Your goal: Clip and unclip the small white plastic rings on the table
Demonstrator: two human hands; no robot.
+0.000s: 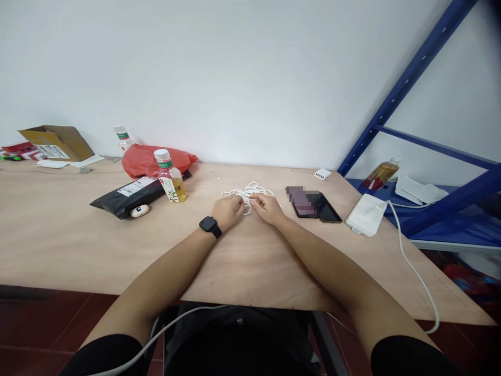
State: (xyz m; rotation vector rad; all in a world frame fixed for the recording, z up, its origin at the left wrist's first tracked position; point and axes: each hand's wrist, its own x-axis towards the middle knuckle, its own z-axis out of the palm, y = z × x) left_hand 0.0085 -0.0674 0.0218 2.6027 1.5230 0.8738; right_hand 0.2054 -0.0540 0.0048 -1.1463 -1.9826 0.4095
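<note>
A small pile of white rings (256, 188), some with knobbed or hooked ends, lies on the wooden table in front of me. My left hand (229, 210), with a black watch on its wrist, is closed at the near left side of the pile, its fingertips on a white ring (247, 211). From the right, my right hand (267, 207) meets it with thumb and fingers pinched on a white ring piece. The two hands nearly touch. My fingers partly hide what they grip and some of the pile.
Left are a drink bottle (170, 180), a black parcel (127, 197), an earbud case (140, 210) and a red bag (143, 161). Right lie two phones (330, 208) and a white power bank (367, 214) with a cable, beside a blue rack (391, 104).
</note>
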